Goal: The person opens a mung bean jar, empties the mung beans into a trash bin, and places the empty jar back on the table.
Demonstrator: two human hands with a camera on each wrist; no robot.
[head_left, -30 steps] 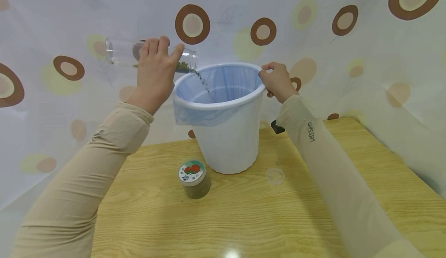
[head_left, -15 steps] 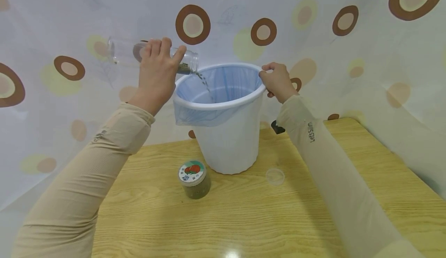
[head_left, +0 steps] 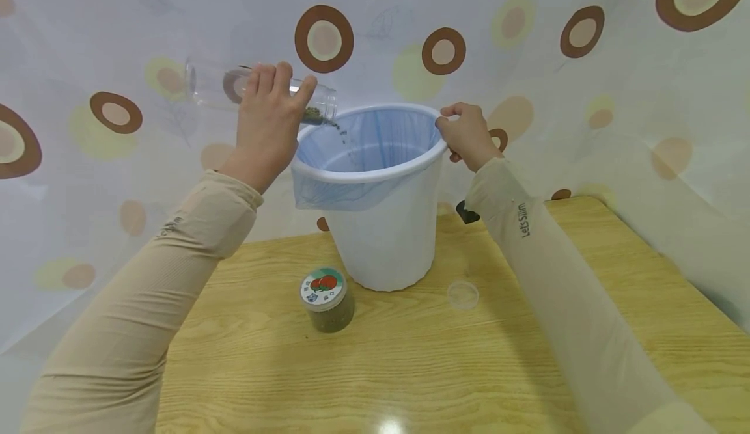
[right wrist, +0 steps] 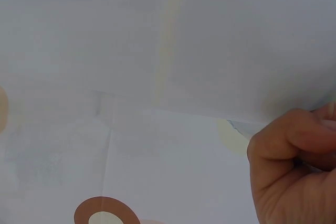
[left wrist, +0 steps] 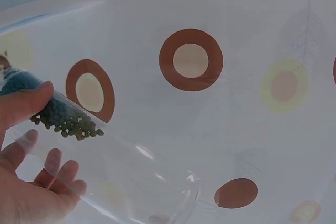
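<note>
The left hand [head_left: 266,118] has its fingers wrapped about a clear bottle [head_left: 213,86], thumb on one side and the rest on the other, and holds it tipped, mouth low, beyond the fingertips and over the near left part of the bin [head_left: 387,245]. Small greenish granules [left wrist: 68,121] are banked at the neck end, just past the fingers, with a few falling from the mouth. The bottle looks rigid, smooth and probably light with so little inside; whether it is glass or plastic I cannot tell, so it is best treated as breakable and a bit slippery. The hold between its middle and neck seems sound, leaving the mouth free and the long base end jutting back behind the fingers. The right hand [head_left: 469,136] grips the bin's rim between thumb and curled fingers. The bin appears light and somewhat stiff, easy to tip if pulled, while the thin blue liner [head_left: 389,131] hangs soft inside from the rim and would likely slide unless pinched against it there. On the counter [head_left: 410,375], below and between both sets of fingers, stands a lidded jar [head_left: 325,300], well apart from either.
</note>
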